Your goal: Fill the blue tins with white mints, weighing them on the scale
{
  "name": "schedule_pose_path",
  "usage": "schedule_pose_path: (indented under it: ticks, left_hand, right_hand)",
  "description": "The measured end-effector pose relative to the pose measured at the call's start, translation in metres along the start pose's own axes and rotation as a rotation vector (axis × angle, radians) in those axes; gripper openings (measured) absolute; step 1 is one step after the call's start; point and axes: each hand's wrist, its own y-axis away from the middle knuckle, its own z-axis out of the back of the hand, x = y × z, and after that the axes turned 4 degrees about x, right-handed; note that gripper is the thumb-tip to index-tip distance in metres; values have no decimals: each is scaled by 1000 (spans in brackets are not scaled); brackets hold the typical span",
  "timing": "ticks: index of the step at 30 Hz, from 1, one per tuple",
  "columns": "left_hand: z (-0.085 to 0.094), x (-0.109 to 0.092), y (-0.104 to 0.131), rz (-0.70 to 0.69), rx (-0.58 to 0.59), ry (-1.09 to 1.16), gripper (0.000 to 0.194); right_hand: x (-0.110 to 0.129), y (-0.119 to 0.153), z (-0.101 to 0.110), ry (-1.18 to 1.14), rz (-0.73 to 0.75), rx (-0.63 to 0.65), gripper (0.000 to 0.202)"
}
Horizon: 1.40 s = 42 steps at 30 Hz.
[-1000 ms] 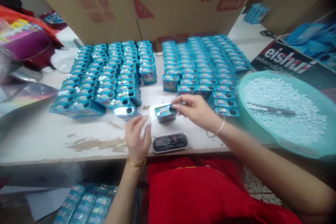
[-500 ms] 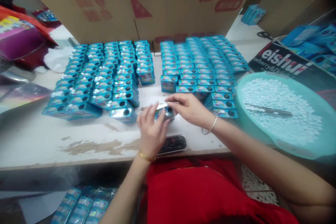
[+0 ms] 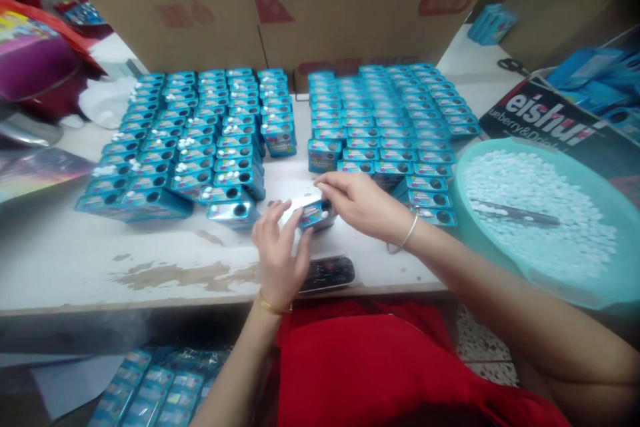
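Observation:
A small blue box (image 3: 314,215) stands at a slant on the white table between my hands, printed label and dark round spot facing up. A white piece shows on its top by the spot. My left hand (image 3: 280,247) has thumb and index finger at the box's left end, the other fingers spread. Over its right end, my right hand (image 3: 357,203) is pinched shut, fingertips together; whatever is between them is too small to make out. Just left stands another blue box (image 3: 230,212). A black phone-like device (image 3: 329,273) lies below the box.
Rows of blue boxes stand at left (image 3: 155,203) and right (image 3: 395,167), many left ones topped with white pieces. A teal basin (image 3: 473,230) of white tablet-like pieces holds a dark utensil (image 3: 525,215). Behind stands a large cardboard box (image 3: 220,40); a printed carton (image 3: 500,107) holds more blue boxes.
The blue box has turned and shows more of its label. My left hand has drawn slightly left and down, uncovering it. My right hand stays pinched over the box's end.

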Motion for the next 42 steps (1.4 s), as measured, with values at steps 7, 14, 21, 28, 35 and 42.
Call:
schedule_pose_path:
  ticks: [7, 14, 21, 28, 35, 42]
  left_hand:
    - [1, -3, 3, -42, 24, 20, 39]
    - [-11, -14, -11, -135, 103, -91, 33]
    - [19, 3, -24, -4, -57, -20, 31]
    - [37, 42, 34, 203, -40, -106, 21]
    - [19, 62, 79, 265, 30, -119, 19]
    - [3, 73, 91, 292, 59, -105, 21]
  right_hand:
    - [-2, 2, -5, -147, 82, -103, 26]
    - [-17, 50, 42, -180, -65, -384, 26]
    - [-131, 162, 135, 529, -927, -328, 26]
    - [-206, 176, 127, 504, -1032, 154, 12]
    - [-201, 183, 135, 504, -1063, -60, 14]
    - [-152, 194, 145, 214, -1049, -622, 9]
